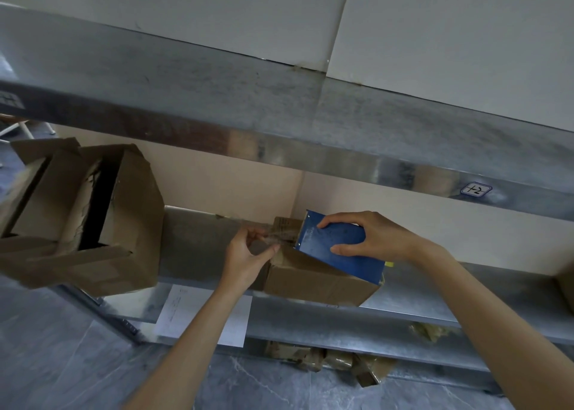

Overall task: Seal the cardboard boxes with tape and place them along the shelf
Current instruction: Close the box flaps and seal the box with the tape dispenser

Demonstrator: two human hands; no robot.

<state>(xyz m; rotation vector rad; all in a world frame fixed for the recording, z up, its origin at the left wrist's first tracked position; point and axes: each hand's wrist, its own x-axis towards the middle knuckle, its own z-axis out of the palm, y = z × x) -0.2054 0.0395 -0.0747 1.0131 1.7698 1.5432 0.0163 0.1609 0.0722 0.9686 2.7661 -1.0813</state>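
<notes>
A small brown cardboard box (313,280) sits on the metal shelf (198,245) in front of me. My right hand (369,239) grips a blue tape dispenser (341,253) resting on the box's top. A strip of clear tape (276,237) runs left from the dispenser, and my left hand (248,254) pinches its free end at the box's left edge. Further left on the same shelf stands a larger cardboard box (93,214) with torn, open flaps.
A wide metal shelf (279,121) hangs overhead with a small label (476,189) on its front lip. A white paper sheet (202,313) is stuck to the shelf's front edge. Crumpled cardboard pieces (335,361) lie below, above a grey marbled floor (62,363).
</notes>
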